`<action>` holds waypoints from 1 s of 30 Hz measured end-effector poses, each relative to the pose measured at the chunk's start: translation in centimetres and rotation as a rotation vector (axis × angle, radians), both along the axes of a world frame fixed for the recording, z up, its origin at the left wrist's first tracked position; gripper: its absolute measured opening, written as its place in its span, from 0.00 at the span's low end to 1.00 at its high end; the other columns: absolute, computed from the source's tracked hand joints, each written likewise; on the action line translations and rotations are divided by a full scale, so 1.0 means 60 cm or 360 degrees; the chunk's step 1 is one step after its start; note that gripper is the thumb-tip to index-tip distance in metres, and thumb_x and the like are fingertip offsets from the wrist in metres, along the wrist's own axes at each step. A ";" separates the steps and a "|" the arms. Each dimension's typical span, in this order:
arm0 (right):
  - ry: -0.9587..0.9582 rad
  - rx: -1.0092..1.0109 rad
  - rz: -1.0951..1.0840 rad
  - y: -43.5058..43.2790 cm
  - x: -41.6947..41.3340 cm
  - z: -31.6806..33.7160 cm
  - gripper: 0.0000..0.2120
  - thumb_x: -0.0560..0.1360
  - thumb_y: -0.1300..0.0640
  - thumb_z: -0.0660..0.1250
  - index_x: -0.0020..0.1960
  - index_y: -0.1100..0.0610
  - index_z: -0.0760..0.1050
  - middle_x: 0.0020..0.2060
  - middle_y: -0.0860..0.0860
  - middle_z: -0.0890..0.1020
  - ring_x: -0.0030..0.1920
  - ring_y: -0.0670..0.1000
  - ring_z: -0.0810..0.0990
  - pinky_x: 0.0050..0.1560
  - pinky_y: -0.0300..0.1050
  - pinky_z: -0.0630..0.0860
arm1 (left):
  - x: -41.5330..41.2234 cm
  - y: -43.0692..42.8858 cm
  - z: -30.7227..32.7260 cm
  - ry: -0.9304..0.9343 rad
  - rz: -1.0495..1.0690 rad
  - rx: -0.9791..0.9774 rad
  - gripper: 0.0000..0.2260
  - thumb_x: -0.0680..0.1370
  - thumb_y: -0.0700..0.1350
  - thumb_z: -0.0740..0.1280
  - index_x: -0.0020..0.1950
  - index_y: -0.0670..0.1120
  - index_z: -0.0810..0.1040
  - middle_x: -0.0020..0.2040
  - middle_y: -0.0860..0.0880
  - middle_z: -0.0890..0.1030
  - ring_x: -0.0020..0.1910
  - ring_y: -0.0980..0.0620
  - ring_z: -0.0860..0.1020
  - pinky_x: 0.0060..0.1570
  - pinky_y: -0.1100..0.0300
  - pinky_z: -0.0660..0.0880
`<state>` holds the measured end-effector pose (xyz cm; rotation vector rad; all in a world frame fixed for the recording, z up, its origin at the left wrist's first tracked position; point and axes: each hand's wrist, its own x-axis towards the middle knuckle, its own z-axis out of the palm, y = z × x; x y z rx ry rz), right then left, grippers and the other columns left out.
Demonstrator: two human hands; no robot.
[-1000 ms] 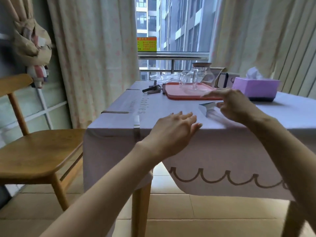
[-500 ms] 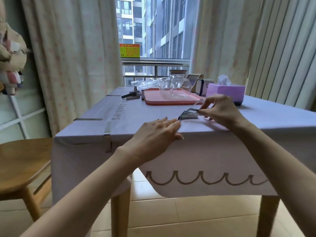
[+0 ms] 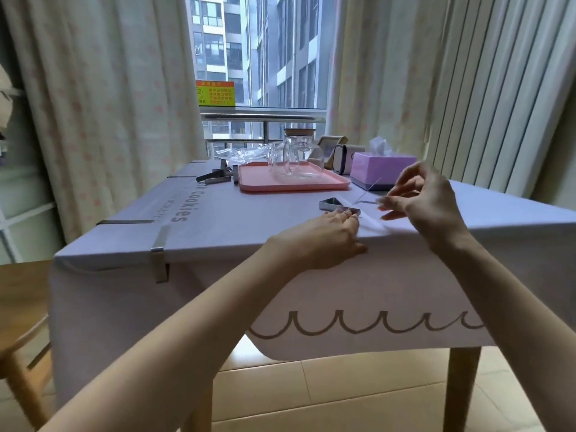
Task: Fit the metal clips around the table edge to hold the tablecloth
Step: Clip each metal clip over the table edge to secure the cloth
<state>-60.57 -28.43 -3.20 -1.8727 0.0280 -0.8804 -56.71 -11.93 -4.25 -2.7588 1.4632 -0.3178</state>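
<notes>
A lavender tablecloth (image 3: 237,213) covers the table. One metal clip (image 3: 338,205) lies on it near the front edge. My left hand (image 3: 324,240) rests on the edge, its fingertips pressing the clip's near end. My right hand (image 3: 427,202) hovers just right of the clip and pinches a thin clear film (image 3: 367,190) that stretches from the clip. A fitted clip (image 3: 160,254) grips the front edge near the left corner. Another fitted clip (image 3: 124,222) sits on the left edge. Loose clips (image 3: 215,176) lie at the back left.
A pink tray (image 3: 249,185) carries a glass jug (image 3: 296,157) at the back. A purple tissue box (image 3: 383,168) stands right of it, with small items behind. A wooden chair (image 3: 21,291) is at the left. Curtains flank the window.
My view has moved right along the table. My right hand set the clip down and has pulled away to the right with clear film. My left hand's fingers have moved onto the clip.
</notes>
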 end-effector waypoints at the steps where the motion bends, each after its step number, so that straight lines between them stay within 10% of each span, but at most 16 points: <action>1: 0.0015 0.0062 -0.0008 -0.002 -0.003 -0.001 0.17 0.67 0.72 0.72 0.50 0.61 0.68 0.38 0.58 0.77 0.38 0.57 0.82 0.36 0.49 0.82 | -0.001 -0.001 -0.004 -0.0039 -0.0021 -0.0017 0.27 0.82 0.52 0.54 0.75 0.38 0.53 0.77 0.42 0.52 0.76 0.47 0.51 0.72 0.57 0.49; 8: -0.0003 0.0185 0.0177 0.012 -0.032 -0.025 0.10 0.65 0.63 0.76 0.45 0.60 0.80 0.38 0.57 0.82 0.31 0.45 0.78 0.29 0.33 0.74 | 0.000 0.002 -0.015 -0.0204 -0.0084 -0.0132 0.25 0.81 0.48 0.57 0.74 0.38 0.57 0.76 0.41 0.57 0.75 0.47 0.56 0.71 0.60 0.53; 21: -0.0250 0.0611 0.0500 0.016 -0.070 -0.083 0.12 0.63 0.55 0.73 0.43 0.60 0.79 0.30 0.56 0.80 0.28 0.52 0.78 0.28 0.40 0.76 | 0.007 -0.002 -0.018 0.0142 0.0103 -0.0375 0.28 0.75 0.42 0.66 0.70 0.48 0.56 0.69 0.45 0.70 0.62 0.42 0.72 0.56 0.45 0.73; 30: -0.0232 0.0557 0.1052 0.012 -0.074 -0.123 0.18 0.58 0.51 0.79 0.46 0.56 0.83 0.46 0.56 0.84 0.44 0.54 0.84 0.47 0.42 0.79 | 0.001 0.000 -0.019 -0.0100 -0.0071 -0.0392 0.24 0.77 0.42 0.64 0.71 0.53 0.62 0.70 0.49 0.69 0.63 0.47 0.72 0.52 0.56 0.72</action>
